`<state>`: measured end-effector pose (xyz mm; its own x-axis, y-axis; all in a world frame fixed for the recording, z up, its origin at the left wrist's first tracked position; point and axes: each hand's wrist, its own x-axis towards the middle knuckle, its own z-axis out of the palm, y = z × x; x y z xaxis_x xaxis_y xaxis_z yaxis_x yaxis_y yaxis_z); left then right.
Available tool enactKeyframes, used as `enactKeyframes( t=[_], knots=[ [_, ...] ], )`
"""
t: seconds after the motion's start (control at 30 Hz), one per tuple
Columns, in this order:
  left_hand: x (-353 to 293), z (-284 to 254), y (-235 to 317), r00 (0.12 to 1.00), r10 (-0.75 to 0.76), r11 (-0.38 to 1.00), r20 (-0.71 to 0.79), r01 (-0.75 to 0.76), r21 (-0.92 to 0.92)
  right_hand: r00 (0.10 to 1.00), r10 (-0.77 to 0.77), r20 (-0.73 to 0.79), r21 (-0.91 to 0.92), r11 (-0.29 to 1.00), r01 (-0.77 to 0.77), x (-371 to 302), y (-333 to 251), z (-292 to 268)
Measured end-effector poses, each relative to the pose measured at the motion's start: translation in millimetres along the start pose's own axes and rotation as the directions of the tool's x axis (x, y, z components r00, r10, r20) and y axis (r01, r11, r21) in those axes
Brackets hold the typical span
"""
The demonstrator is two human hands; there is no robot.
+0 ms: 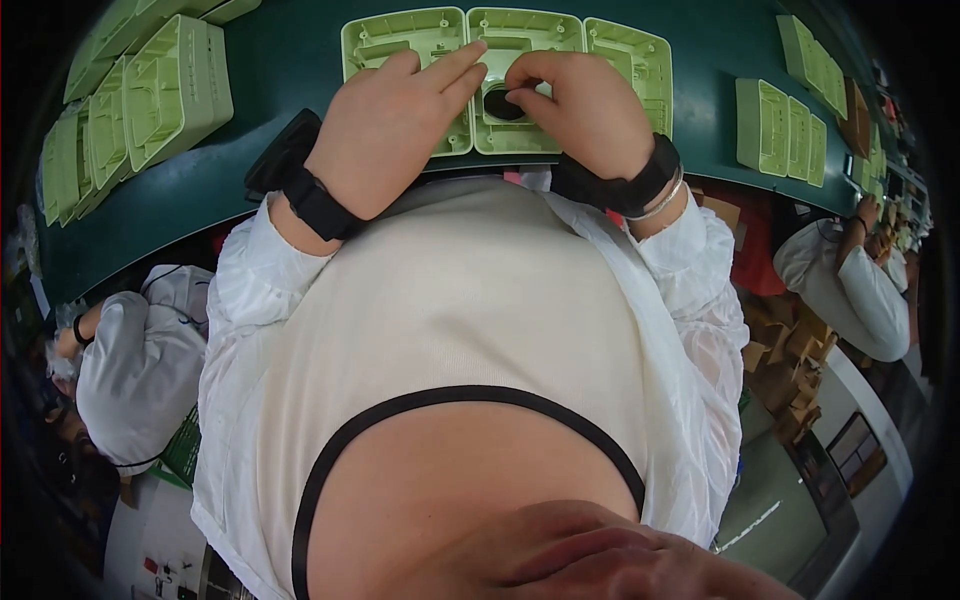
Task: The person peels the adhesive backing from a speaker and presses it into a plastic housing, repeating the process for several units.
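Observation:
Three light green plastic housings stand side by side in front of me: a left one, a middle one and a right one. Inside the middle housing lies a dark round piece, partly covered by my right fingers. My right hand is closed in a pinch at that piece; what sits between thumb and forefinger is too small to make out. Over the left housing, my left hand has its fingers stretched toward the middle housing, with nothing seen in it. Black bands circle both wrists.
More green housings stand in a row at the left of the dark green table. Others lie at the right. Co-workers sit at the left and right. Cardboard pieces lie below the table.

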<state>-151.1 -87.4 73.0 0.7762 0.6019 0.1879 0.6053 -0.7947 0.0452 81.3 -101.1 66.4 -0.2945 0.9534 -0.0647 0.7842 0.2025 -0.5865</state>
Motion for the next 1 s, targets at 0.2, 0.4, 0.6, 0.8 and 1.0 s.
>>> enactKeyframes(
  t=[0.2,0.4,0.6,0.8,1.0],
  knots=[
    [1,8,-3,1.0,-0.009,0.999,-0.001,0.008,-0.037,0.997,0.01,0.074,-0.021,1.0,-0.008,6,4,-1],
    [2,11,-3,1.0,-0.003,0.997,-0.024,0.001,-0.078,0.997,0.028,0.071,-0.062,0.998,-0.024,9,-1,1],
    [3,12,-2,1.0,0.0,0.996,-0.021,-0.002,-0.089,0.998,-0.056,0.022,-0.165,0.985,0.059,6,-4,5],
    [2,15,-1,0.999,-0.004,0.996,-0.032,0.001,-0.086,0.998,-0.046,0.035,-0.299,0.953,0.054,11,-10,6],
    [2,14,-1,1.0,-0.014,0.993,-0.023,0.011,-0.12,0.99,-0.015,0.139,-0.432,0.899,0.074,17,-9,11]
  ],
)
